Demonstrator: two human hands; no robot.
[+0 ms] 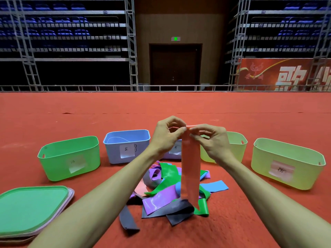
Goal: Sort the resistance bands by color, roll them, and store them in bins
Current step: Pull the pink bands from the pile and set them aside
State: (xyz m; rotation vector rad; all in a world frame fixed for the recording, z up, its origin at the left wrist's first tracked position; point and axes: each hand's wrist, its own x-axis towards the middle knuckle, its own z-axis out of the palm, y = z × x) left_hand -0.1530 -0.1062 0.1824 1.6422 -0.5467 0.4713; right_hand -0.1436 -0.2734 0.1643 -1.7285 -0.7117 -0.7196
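One pink band: hung over the pile, top edge pinched between both hands.
Left hand: fingertips gripped its top.
Right hand: pinched likewise.
Pile of bands: lay on carpet before the bins.

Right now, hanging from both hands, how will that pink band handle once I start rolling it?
Probably floppy: the pink band hangs straight down from where the left hand and right hand pinch its top edge. Likely light, since pinches alone carry it. Its smooth face may be slippery, so a roll could loosen.
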